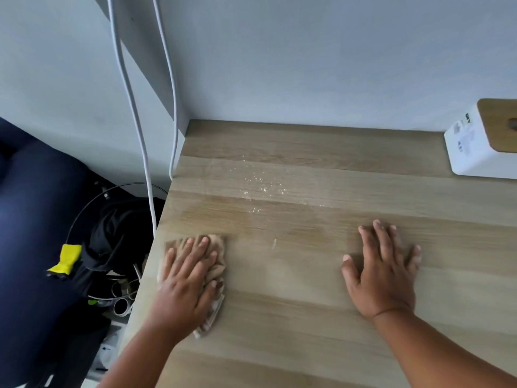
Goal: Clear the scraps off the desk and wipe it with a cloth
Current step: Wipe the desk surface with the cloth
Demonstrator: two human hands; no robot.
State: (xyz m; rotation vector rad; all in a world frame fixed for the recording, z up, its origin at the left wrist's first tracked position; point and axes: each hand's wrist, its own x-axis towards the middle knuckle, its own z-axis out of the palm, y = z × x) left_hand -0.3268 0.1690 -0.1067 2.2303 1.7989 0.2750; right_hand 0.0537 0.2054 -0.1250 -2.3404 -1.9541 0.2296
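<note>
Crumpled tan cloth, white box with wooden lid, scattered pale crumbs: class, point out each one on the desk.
Crumpled tan cloth (216,271), head view: bare fold right of the left hand's fingers.
White box with wooden lid (472,152), head view: white front side.
Scattered pale crumbs (263,187), head view: densest patch on the desk.

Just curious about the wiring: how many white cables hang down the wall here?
2: one cable drops beside the desk's left edge; the other ends at its back-left corner.

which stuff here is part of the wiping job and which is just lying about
Job: cloth under the left hand; desk; pale specks on it; right hand flat on the desk.

Lying about: white box; white cables; yellow item.
</note>
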